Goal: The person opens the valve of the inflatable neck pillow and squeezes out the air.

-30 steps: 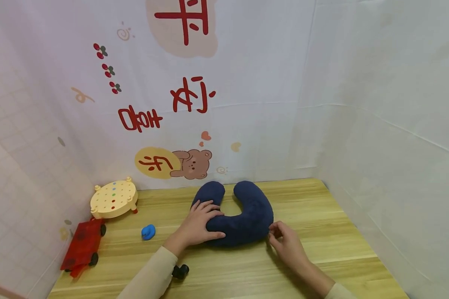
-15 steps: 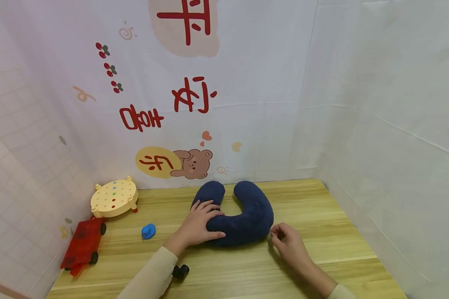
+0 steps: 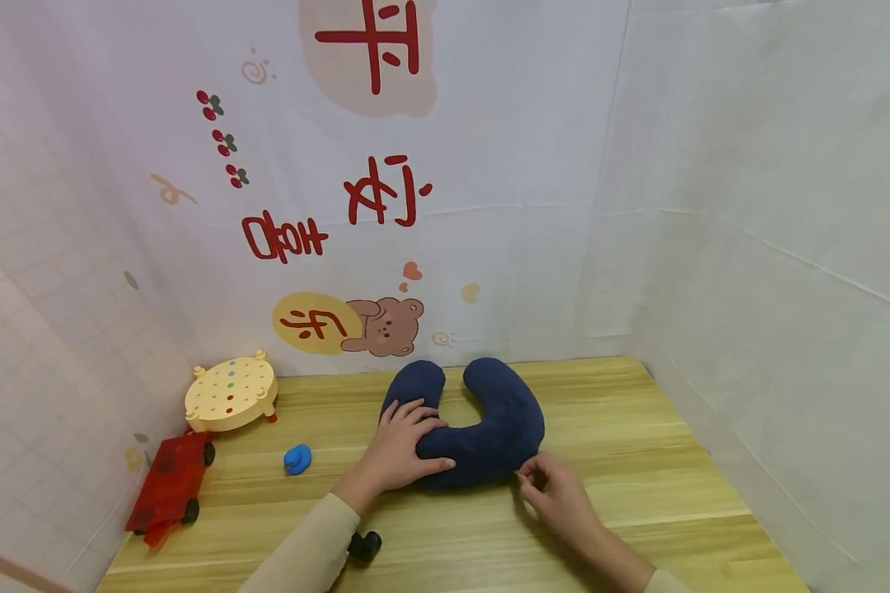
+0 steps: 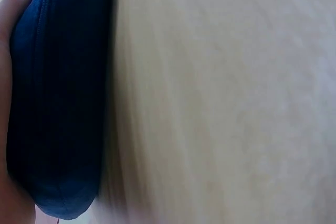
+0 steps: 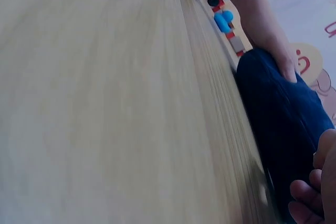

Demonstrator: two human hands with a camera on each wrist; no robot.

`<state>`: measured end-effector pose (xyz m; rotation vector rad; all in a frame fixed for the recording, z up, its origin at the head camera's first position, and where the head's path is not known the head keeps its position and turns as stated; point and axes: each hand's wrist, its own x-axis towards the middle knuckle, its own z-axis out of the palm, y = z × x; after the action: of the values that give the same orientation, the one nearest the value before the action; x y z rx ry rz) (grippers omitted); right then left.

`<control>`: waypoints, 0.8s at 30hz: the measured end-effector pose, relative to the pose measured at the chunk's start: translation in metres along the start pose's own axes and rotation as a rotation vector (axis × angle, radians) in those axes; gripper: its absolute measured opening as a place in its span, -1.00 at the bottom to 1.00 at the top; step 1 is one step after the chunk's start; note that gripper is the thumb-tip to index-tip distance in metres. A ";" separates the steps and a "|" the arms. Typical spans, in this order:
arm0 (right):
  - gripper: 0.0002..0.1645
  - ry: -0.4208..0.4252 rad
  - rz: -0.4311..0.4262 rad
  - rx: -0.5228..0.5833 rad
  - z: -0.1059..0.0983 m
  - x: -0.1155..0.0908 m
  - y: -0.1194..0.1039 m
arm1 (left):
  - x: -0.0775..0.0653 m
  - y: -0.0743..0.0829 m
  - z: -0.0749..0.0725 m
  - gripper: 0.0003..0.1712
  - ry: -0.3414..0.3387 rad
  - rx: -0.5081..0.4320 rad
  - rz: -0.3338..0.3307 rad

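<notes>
A navy-blue U-shaped neck pillow (image 3: 506,416) lies on the wooden table, its opening facing the back wall. My left hand (image 3: 399,451) rests spread over the pillow's left curve, fingers on top and thumb along the near side. At the pillow's near right edge, my right hand (image 3: 562,498) pinches a tiny zipper pull (image 3: 517,473) between thumb and forefinger. A zipper seam (image 4: 41,35) runs lengthwise along the pillow's side in the left wrist view. The right wrist view shows the curled right fingers (image 5: 304,198) close beside the pillow.
Left of the pillow sits a small blue toy duck (image 3: 297,459). A black object (image 3: 365,546) is partly behind the left sleeve. Farther left are a red toy car (image 3: 169,482) and a cream pegged disc on short legs (image 3: 231,394). Cloth-covered walls (image 3: 534,272) surround the table.
My right hand has slid left and slightly nearer along the pillow's near edge, still pinching the zipper pull. The left hand stays on the pillow. The head view has shifted slightly.
</notes>
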<state>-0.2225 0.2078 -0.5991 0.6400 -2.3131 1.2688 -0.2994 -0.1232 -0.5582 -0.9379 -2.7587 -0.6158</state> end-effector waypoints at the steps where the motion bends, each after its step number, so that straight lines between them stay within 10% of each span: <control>1: -0.54 -0.003 -0.008 0.002 0.002 0.000 -0.002 | 0.000 0.000 0.000 -0.20 -0.001 -0.004 -0.001; 24: -0.68 -0.104 0.078 0.016 0.034 0.004 -0.037 | 0.000 0.001 0.002 -0.15 0.000 -0.003 -0.020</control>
<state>-0.2097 0.1601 -0.5894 0.6405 -2.4360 1.3197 -0.2992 -0.1219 -0.5593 -0.9116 -2.7719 -0.6235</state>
